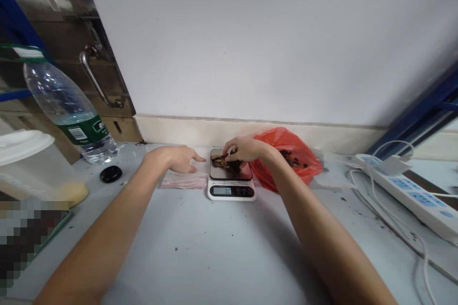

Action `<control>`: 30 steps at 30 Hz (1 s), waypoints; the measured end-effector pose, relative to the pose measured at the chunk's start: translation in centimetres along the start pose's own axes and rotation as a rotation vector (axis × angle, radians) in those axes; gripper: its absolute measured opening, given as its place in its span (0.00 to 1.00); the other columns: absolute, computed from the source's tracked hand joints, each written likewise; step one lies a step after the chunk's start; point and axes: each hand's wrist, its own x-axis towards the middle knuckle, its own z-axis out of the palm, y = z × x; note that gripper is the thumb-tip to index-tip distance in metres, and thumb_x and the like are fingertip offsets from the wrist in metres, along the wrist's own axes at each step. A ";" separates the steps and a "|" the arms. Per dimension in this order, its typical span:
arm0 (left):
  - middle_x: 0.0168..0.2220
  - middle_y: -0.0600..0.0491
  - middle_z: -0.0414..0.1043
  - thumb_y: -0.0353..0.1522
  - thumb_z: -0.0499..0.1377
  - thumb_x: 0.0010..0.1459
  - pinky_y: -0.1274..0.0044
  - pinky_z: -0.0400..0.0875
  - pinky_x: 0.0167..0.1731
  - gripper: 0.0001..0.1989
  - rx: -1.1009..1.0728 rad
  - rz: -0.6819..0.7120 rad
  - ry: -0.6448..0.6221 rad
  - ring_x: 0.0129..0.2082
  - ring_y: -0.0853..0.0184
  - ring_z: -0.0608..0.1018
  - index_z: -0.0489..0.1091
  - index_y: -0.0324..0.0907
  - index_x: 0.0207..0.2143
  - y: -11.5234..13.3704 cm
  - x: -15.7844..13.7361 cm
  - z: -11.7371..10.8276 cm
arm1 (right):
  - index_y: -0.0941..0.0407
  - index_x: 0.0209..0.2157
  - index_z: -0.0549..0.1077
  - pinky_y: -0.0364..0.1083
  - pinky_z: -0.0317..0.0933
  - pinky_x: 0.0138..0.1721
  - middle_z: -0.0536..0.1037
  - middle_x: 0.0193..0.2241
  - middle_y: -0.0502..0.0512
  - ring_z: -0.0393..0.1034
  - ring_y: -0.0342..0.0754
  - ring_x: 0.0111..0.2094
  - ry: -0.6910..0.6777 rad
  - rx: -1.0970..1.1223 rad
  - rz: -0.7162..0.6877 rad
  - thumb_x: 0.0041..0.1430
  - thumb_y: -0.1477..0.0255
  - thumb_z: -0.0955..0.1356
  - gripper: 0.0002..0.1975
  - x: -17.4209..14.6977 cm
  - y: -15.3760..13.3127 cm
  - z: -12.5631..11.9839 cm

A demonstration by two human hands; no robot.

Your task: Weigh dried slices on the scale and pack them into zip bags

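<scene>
A white digital kitchen scale (232, 192) with a dark metal plate stands in the middle of the table, near the wall. Dark brown, crinkled dried pieces (219, 161) lie on its plate. My right hand (243, 148) reaches over the plate, fingers closed on some of these dried pieces. Just left of the scale, my left hand (182, 158) hovers with forefinger and thumb apart, holding nothing. Below it lies a stack of clear plastic bags (183, 181) with reddish lines. Right of the scale sits an open red plastic bag (275, 140) with more dark pieces inside, partly behind my right forearm.
On the left are a large water bottle (67, 100), a black round lid (110, 173) and a translucent white-lidded tub (28, 171). A white power strip (411, 190) with cables (386, 221) runs along the right. The wall (243, 47) rises close behind the scale.
</scene>
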 end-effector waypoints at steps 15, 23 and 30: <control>0.61 0.46 0.72 0.31 0.58 0.50 0.68 0.74 0.51 0.36 0.029 -0.099 -0.043 0.55 0.51 0.78 0.67 0.51 0.64 -1.6 -1.1 -0.4 | 0.55 0.44 0.79 0.38 0.68 0.27 0.84 0.39 0.54 0.76 0.42 0.27 0.131 -0.026 0.026 0.61 0.74 0.71 0.09 -2.7 -0.4 -2.0; 0.68 0.45 0.62 0.39 0.49 0.64 0.68 0.66 0.59 0.31 -0.012 -0.020 0.165 0.63 0.55 0.71 0.57 0.46 0.69 -2.0 -0.4 -0.1 | 0.51 0.47 0.77 0.38 0.59 0.20 0.81 0.32 0.51 0.67 0.39 0.21 0.213 -0.112 0.086 0.62 0.65 0.71 0.12 -4.6 -0.4 -3.5; 0.72 0.52 0.53 0.25 0.43 0.65 0.71 0.59 0.64 0.32 0.053 0.183 0.118 0.69 0.61 0.61 0.55 0.50 0.70 0.5 1.2 0.9 | 0.53 0.46 0.78 0.40 0.63 0.24 0.81 0.33 0.53 0.69 0.40 0.22 0.272 -0.127 0.134 0.62 0.68 0.70 0.11 -4.4 -0.6 -3.2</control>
